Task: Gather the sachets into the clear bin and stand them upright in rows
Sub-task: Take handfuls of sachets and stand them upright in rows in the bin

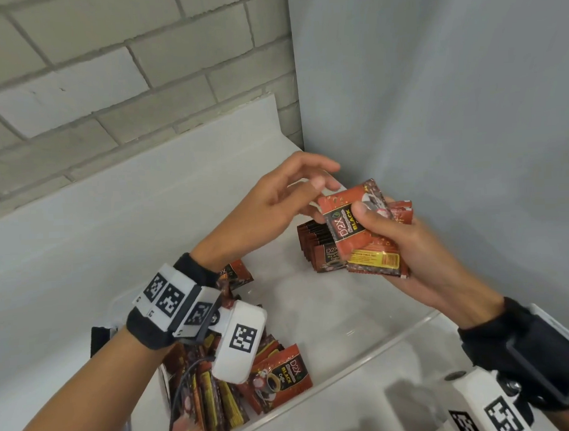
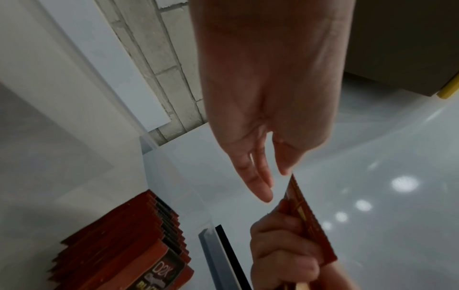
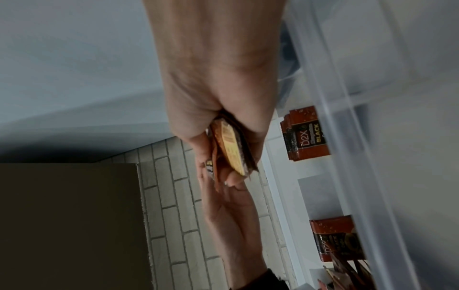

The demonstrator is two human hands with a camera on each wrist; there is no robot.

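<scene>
While right hand [image 1: 392, 243] clamps sachet stack [image 1: 362, 231] above clear bin [image 1: 412, 327], left hand [image 1: 276, 212] reaches, fingers loose, empty; best square edges, then seat stack beside upright row [image 1: 314, 246].

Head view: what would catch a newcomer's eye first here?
The right hand grips a fanned bunch of red sachets above the clear bin, the open left hand reaching toward it. Behind stands an upright row; a loose heap lies nearer the camera.
</scene>
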